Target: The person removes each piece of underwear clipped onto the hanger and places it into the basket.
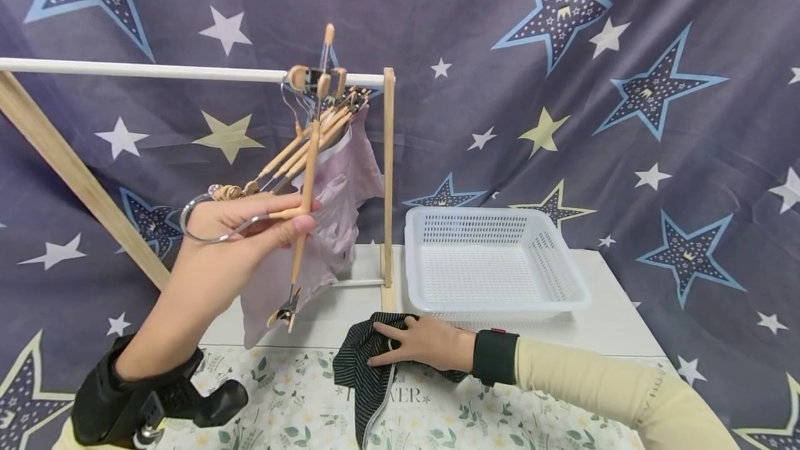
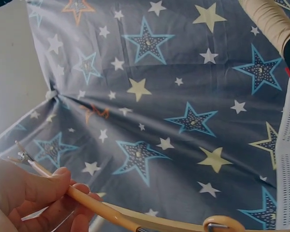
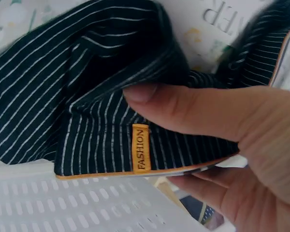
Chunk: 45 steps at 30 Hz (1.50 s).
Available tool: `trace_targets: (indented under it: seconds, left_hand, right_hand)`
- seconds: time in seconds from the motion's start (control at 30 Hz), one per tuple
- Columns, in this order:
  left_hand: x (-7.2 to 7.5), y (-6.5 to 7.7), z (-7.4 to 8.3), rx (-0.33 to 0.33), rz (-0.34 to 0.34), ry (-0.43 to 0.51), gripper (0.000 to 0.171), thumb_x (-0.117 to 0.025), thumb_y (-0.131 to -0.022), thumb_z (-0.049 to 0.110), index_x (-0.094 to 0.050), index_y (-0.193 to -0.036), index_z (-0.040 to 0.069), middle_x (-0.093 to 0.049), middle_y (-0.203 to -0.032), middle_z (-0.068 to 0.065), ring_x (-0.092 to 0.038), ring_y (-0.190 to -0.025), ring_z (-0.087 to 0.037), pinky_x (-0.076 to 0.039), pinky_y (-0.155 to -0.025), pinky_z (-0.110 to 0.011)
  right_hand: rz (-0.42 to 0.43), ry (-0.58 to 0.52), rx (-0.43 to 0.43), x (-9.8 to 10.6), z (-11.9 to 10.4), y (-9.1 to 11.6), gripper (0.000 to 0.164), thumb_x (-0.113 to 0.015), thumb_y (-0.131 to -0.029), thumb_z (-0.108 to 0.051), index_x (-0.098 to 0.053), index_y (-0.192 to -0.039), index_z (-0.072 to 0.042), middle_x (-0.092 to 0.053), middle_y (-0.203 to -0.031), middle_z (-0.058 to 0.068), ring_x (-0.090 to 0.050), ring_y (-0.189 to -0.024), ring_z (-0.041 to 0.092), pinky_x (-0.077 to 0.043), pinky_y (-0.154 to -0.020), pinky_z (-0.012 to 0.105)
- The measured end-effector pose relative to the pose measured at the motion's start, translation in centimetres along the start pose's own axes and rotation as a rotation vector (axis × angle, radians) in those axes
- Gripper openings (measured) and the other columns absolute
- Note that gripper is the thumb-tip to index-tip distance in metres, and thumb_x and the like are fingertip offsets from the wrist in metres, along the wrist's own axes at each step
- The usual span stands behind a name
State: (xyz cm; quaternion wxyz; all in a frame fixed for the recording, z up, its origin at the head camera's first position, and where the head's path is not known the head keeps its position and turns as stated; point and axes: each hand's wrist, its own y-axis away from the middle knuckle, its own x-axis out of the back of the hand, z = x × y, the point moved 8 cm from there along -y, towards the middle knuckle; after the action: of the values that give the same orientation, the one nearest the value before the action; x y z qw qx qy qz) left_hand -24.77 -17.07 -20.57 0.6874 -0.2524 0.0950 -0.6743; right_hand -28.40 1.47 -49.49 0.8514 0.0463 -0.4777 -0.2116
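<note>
My left hand (image 1: 250, 224) holds a wooden clip hanger (image 1: 310, 151) by the middle of its bar, raised before the rack. The hanger is tilted steeply, a clip at each end, its metal hook curving back over the wrist. The left wrist view shows thumb and fingers (image 2: 63, 181) around the bar. Low over the table, my right hand (image 1: 431, 344) pinches a black garment with thin white stripes (image 1: 359, 353). In the right wrist view the thumb (image 3: 183, 106) lies on the cloth near an orange "FASHION" tag (image 3: 140, 147), with fingers beneath the edge.
Behind the left hand, a rack with a white rail (image 1: 156, 71) and wooden posts (image 1: 389, 172) carries several hangers and pale purple clothing (image 1: 356, 179). A white perforated basket (image 1: 494, 304) stands at the back right. A floral cloth (image 1: 500, 415) covers the table's front.
</note>
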Motion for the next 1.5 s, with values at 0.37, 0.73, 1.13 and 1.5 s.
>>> trace_targets:
  seconds: [0.37, 0.73, 1.13, 1.5]
  left_hand:
    - [-0.5, 0.9, -2.6, 0.007, -0.037, 0.068, 0.023, -0.074, -0.088, -0.005, -0.078, -0.111, 0.000, -0.080, -0.095, 0.007, -0.074, -0.084, -0.002, -0.060, -0.073, -0.020]
    - [-1.0, 1.1, -4.4, 0.007, -0.069, 0.081, 0.023, -0.076, -0.090, 0.006, -0.077, -0.112, -0.001, -0.079, -0.102, 0.012, -0.076, -0.089, -0.004, -0.060, -0.078, -0.021]
    - [-1.4, 1.0, -5.2, 0.017, -0.078, 0.107, 0.029, -0.076, -0.090, 0.005, -0.072, -0.114, -0.011, -0.079, -0.106, 0.007, -0.076, -0.091, -0.008, -0.061, -0.078, -0.024]
    - [-1.9, 1.0, -5.5, 0.027, -0.068, 0.114, 0.025, -0.075, -0.089, -0.001, -0.074, -0.113, -0.008, -0.080, -0.100, 0.008, -0.076, -0.085, -0.006, -0.061, -0.076, -0.023]
  right_hand:
    - [0.124, 0.044, 0.101, -0.6, -1.2, -0.5, 0.033, -0.062, -0.102, -0.028, -0.058, -0.133, -0.037, -0.060, -0.129, -0.001, -0.063, -0.081, 0.006, -0.047, -0.057, 0.017]
    - [0.173, -0.123, 0.093, 3.5, 1.2, 0.0, 0.021, -0.069, -0.097, -0.020, -0.072, -0.116, -0.026, -0.063, -0.109, -0.002, -0.063, -0.073, 0.004, -0.053, -0.064, 0.016]
    - [0.413, -0.434, -0.028, 15.8, 9.5, 6.5, 0.043, -0.085, -0.080, -0.012, -0.071, -0.120, -0.013, -0.062, -0.111, 0.005, -0.068, -0.076, 0.011, -0.056, -0.070, 0.015]
    - [0.756, -0.525, -0.281, 22.8, 19.3, 15.1, 0.047, -0.083, -0.072, 0.006, -0.073, -0.117, -0.006, -0.065, -0.113, 0.017, -0.067, -0.090, 0.025, -0.061, -0.079, 0.034]
